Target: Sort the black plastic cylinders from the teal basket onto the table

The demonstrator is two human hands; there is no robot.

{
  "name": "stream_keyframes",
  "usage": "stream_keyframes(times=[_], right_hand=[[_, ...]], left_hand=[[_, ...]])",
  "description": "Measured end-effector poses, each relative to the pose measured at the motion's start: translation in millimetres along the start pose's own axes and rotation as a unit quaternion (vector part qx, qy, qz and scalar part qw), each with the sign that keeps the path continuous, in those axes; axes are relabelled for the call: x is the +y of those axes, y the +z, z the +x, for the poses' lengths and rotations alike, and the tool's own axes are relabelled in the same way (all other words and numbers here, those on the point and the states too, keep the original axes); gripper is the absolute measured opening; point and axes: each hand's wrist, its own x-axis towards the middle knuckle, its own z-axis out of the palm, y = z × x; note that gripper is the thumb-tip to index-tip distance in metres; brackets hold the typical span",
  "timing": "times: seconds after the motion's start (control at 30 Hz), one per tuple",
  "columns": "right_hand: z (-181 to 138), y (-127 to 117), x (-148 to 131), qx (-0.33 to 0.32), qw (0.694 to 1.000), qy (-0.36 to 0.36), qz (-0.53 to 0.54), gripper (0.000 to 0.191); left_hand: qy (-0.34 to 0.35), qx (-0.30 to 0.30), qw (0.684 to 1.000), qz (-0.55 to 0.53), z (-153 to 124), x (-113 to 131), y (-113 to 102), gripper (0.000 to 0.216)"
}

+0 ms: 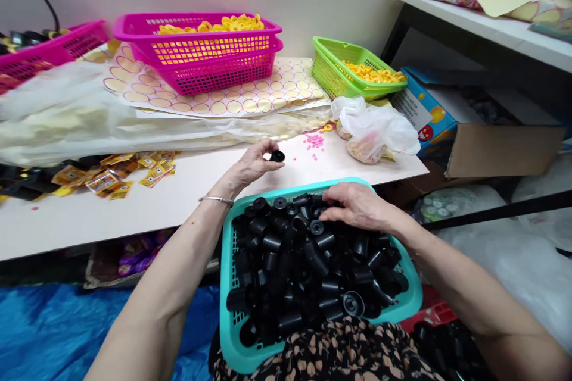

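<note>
A teal basket (230,315) full of small black plastic cups (308,268) rests on my lap. My left hand (254,164) is raised over the white table (187,181) and pinches one black cup (277,156) between thumb and fingers. My right hand (355,205) lies on the pile at the basket's far edge, its fingers curled onto the black cups there. A thin bracelet (217,199) circles my left wrist.
Two stacked pink baskets (201,56) and a green basket (346,80) hold yellow rings. Sticker sheets (250,101), yellow packets (111,178), tiny pink beads (314,141) and a knotted plastic bag (375,131) lie on the table. A shelf (482,24) and cardboard box (496,143) stand right.
</note>
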Motion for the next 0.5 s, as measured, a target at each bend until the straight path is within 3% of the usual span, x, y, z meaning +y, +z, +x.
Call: stream_keyframes(times=[0.13,0.2,0.3,0.4,0.47,0.5], right_hand=[[-11,9,-7,-0.055,0.992,-0.005,-0.112,0.019],[-13,10,-6,-0.051,0.997,0.002,-0.060,0.028],[-13,9,-3,0.004,0.992,0.037,0.123,0.042],[-12,9,-3,0.074,0.921,0.102,0.369,0.037],[-12,9,-5,0.105,0.839,0.129,0.519,0.035],[-13,8,-6,0.111,0.796,0.136,0.579,0.036]], left_hand=[[-0.025,0.081,0.990,0.116,-2,-30,-17,0.029],[-0.062,0.085,0.981,0.160,-6,-36,-22,0.030],[-0.091,0.065,0.972,0.205,-14,-35,-27,0.034],[-0.028,0.093,0.962,0.255,-28,-20,-26,0.044],[0.028,0.102,0.955,0.276,-42,-1,-18,0.039],[0.049,0.076,0.957,0.277,-50,10,-12,0.033]])
